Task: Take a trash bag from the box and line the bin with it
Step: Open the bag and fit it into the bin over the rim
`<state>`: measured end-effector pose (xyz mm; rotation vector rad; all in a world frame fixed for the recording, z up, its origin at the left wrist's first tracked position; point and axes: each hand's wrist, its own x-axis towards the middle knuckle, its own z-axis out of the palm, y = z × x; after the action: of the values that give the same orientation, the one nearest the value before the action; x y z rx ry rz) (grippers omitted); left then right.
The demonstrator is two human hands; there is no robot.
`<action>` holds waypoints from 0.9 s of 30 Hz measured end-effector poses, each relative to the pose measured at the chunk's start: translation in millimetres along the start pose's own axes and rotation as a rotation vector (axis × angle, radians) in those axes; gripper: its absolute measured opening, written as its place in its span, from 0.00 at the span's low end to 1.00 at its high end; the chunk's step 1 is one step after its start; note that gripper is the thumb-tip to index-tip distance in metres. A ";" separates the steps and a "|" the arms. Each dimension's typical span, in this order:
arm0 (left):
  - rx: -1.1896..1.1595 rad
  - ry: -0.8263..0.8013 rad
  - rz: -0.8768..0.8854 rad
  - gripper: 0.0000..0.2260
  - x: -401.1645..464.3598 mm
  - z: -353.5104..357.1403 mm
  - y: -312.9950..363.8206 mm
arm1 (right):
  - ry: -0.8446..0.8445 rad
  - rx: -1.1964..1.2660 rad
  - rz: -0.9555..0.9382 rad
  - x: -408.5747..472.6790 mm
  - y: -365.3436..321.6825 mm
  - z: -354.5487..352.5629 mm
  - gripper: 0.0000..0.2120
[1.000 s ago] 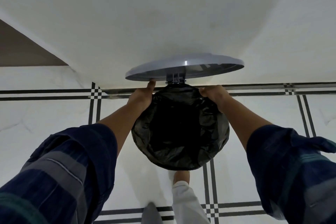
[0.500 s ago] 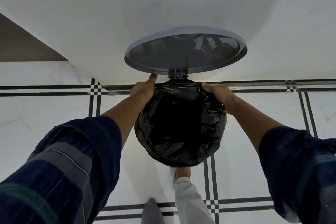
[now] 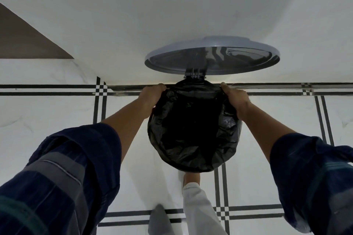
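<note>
The grey lid (image 3: 212, 57) has tipped lower; both hands have slid outward, left hand (image 3: 151, 94) at ten o'clock and right hand (image 3: 236, 95) at two, gripping the black trash bag (image 3: 193, 131) over the bin's rim. Uneven pulling could unhook the near edge

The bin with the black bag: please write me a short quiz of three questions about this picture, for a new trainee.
1. True or false: the lid of the bin is shut over the bag.
2. Where does the left hand grip the bag?
A. at the far left of the rim
B. at the bottom inside the bin
C. at the near edge by the foot
3. Fill in: the right hand holds the bag at the far ____ of the rim.

Key
1. False; the lid stands open on its hinge.
2. A
3. right
</note>
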<state>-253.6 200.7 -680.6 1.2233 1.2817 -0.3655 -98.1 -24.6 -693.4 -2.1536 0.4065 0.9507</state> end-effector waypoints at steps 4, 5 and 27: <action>-0.003 0.070 0.029 0.22 -8.9 -6.7 -13.6 | 0.090 -0.113 -0.056 -6.4 3.1 -8.9 0.36; 0.021 0.076 0.010 0.28 -11.8 -6.6 -16.9 | 0.095 -0.117 -0.073 -8.5 4.9 -11.6 0.35; -0.103 0.039 -0.010 0.07 11.5 -14.7 -44.8 | -0.082 0.244 0.160 -4.6 17.2 -17.7 0.09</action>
<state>-292.8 200.2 -709.3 1.1425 1.3245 -0.2804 -101.5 -49.3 -690.5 -1.8767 0.6288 1.0175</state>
